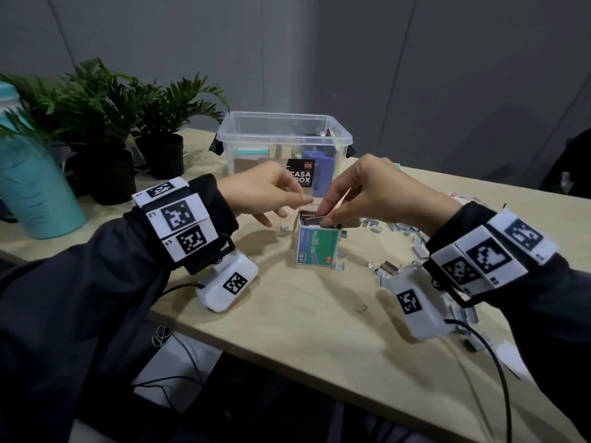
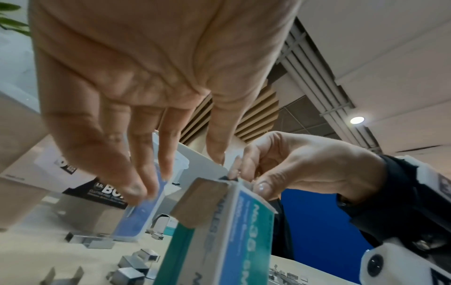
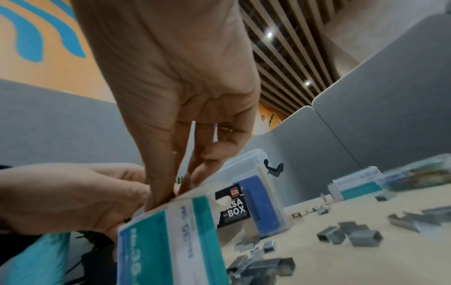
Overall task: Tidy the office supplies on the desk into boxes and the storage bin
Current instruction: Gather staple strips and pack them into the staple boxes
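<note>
The right hand (image 1: 377,193) pinches staples (image 1: 315,219) into the upright staple box (image 1: 316,247) mid-desk (image 1: 307,318); the left hand (image 1: 262,190), fingers seemingly relaxed, hovers beside it.

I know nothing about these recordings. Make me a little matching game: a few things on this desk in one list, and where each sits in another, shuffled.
Things:
1. staple box
2. storage bin
3. loose staples
4. potted plants

Places:
A. far left of the desk
B. scattered on the desk at right
C. behind the two hands
D. upright, under the right hand

Pairs: 1-D, 2-C, 3-B, 4-A
</note>
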### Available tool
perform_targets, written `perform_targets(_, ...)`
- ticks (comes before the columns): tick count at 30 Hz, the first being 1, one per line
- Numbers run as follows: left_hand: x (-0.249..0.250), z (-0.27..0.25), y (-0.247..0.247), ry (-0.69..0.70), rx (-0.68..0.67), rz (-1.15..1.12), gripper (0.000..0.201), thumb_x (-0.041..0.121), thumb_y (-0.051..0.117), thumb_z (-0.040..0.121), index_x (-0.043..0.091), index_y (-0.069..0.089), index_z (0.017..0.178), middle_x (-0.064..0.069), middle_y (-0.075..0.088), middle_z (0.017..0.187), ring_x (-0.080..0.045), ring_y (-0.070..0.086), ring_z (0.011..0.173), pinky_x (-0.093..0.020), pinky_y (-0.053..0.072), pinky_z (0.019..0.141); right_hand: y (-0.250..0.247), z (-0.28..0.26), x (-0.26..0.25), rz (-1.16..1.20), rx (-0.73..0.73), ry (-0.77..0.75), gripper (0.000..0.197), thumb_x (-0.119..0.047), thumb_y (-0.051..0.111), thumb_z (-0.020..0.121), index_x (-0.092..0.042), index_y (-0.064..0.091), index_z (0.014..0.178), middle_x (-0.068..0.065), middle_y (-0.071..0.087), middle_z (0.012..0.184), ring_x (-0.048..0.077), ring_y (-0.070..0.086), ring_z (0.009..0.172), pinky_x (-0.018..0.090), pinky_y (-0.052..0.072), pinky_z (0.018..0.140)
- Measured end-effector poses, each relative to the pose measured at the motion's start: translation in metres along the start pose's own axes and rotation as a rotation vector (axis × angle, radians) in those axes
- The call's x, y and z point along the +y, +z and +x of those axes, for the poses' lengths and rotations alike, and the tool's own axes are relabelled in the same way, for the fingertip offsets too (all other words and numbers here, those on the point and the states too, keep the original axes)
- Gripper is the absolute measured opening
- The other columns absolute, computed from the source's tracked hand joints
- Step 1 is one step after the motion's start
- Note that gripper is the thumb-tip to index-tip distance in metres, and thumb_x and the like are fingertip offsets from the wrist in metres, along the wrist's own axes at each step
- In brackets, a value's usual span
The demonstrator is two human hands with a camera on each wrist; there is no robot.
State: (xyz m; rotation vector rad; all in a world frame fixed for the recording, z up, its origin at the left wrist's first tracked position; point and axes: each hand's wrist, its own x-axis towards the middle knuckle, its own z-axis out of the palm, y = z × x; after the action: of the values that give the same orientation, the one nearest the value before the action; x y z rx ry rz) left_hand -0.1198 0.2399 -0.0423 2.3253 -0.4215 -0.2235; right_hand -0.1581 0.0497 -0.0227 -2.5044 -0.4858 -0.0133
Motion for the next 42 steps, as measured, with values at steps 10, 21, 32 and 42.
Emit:
perform_targets(10,0.003,-0.009,0.002,-0.148,-0.118,-0.207,0.037,0.034,0.055,0.096,0.011,0.045,0.123,-0.014,0.067,0.092,-0.026,0.068,0.075,-0.04,0.059,0.067,-0.008,0.0,0.007,-0.089,0.19,0.016,0.021,-0.042,0.066,0.091,-0.026,0.077,0.098,-0.016,0.067,0.077,-0.002,0.063,0.068,0.008,0.045,0.054)
perform_targets(21,0.006,-0.011,-0.001,-0.083,-0.037,-0.327,0.055,0.019,0.082,0.07,0.007,0.053,0.115,-0.002,0.064,0.067,-0.017,0.064,0.059,-0.031,0.06,0.058,-0.009,-0.011,0.013,0.396,-0.068,0.316,0.019,-0.023,0.055,0.1,-0.005,0.062,0.097,0.013,0.069,0.086,0.013,0.07,0.068,0.024,0.057,0.057)
perform_targets(32,0.01,-0.01,0.005,0.298,0.058,0.202,0.014,0.027,0.084,0.072,0.017,0.077,0.08,0.001,0.062,0.075,0.007,0.053,0.048,-0.017,0.041,0.054,-0.003,-0.008,0.01,0.008,-0.017,0.051,0.008,-0.018,0.078,0.082,-0.022,0.08,0.088,0.001,0.07,0.069,0.001,0.059,0.056,0.021,0.049,0.054)
perform_targets(42,0.016,-0.01,0.0,0.336,0.094,0.359,0.01,0.032,0.081,0.073,0.024,0.078,0.078,0.007,0.062,0.081,-0.013,0.055,0.085,-0.03,0.045,0.077,-0.008,-0.003,0.011,-0.045,0.025,0.031,0.004,-0.018,0.082,0.078,-0.017,0.08,0.081,-0.001,0.074,0.07,0.008,0.062,0.062,0.023,0.057,0.061)
